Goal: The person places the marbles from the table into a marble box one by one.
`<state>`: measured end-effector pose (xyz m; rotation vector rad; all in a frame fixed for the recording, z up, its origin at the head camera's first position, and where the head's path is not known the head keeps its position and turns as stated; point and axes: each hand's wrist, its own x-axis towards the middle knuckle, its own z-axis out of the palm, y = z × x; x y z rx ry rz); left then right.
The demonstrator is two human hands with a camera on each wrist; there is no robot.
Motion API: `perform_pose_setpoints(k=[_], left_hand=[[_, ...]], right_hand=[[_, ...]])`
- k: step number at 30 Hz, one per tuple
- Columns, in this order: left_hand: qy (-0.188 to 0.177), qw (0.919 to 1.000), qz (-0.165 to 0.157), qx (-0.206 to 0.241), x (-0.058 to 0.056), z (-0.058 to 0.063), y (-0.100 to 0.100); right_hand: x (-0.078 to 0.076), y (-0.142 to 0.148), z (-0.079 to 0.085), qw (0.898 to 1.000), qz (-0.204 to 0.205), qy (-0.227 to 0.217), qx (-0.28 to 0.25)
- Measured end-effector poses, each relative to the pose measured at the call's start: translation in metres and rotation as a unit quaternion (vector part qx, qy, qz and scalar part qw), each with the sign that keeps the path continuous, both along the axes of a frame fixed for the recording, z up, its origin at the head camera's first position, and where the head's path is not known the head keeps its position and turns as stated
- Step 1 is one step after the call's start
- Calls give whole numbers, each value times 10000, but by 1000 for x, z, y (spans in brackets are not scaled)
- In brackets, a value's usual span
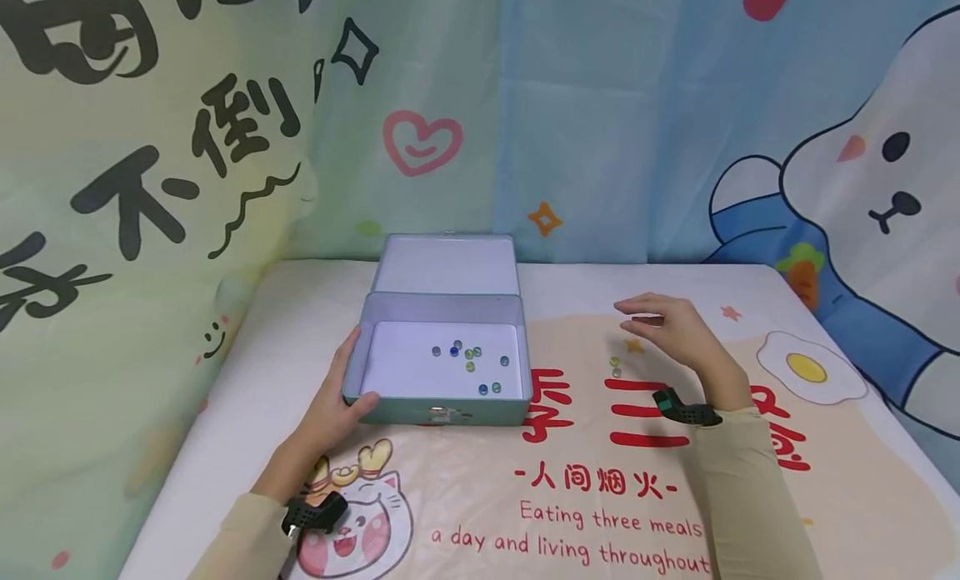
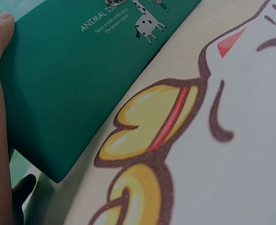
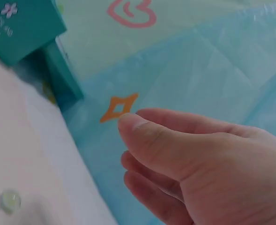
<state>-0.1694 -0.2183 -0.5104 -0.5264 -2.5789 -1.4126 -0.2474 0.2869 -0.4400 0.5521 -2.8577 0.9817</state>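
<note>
A green tin box stands on the table with its lid raised at the back. Several glass marbles in blue, green and clear tones lie scattered on its white floor. My left hand grips the box's front left corner, thumb at the front rim and fingers along the left side. In the left wrist view, the box's front carries a printed giraffe. To the right of the box, my right hand hovers with fingers loosely bent and no held thing visible. Below its fingertips, two marbles rest on the cloth.
A printed tablecloth with red lettering, a cat and a fried egg covers the table. Behind the table hangs a curtain with a rabbit and hearts. Both wrists wear black bands.
</note>
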Motion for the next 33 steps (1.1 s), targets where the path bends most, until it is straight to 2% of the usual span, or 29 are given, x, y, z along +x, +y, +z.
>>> perform_pose_setpoints(k=[5, 10, 13, 23, 33], left_hand=[[5, 10000, -21, 7, -1, 0, -1], [-45, 10000, -11, 21, 0, 1, -1], [-59, 10000, -4, 22, 0, 0, -1], [-54, 9999, -40, 101, -1, -1, -1], [-43, 9997, -91, 239, 1, 1, 0]], right_hand=[[-5, 9, -13, 9984, 19, -560, -71], [-9, 14, -27, 9927, 191, -1185, -131], [-9, 15, -32, 9897, 285, -1402, -85], [-10, 18, -42, 9861, 540, -1571, 57], [-12, 12, -44, 9856, 733, -1516, 140]])
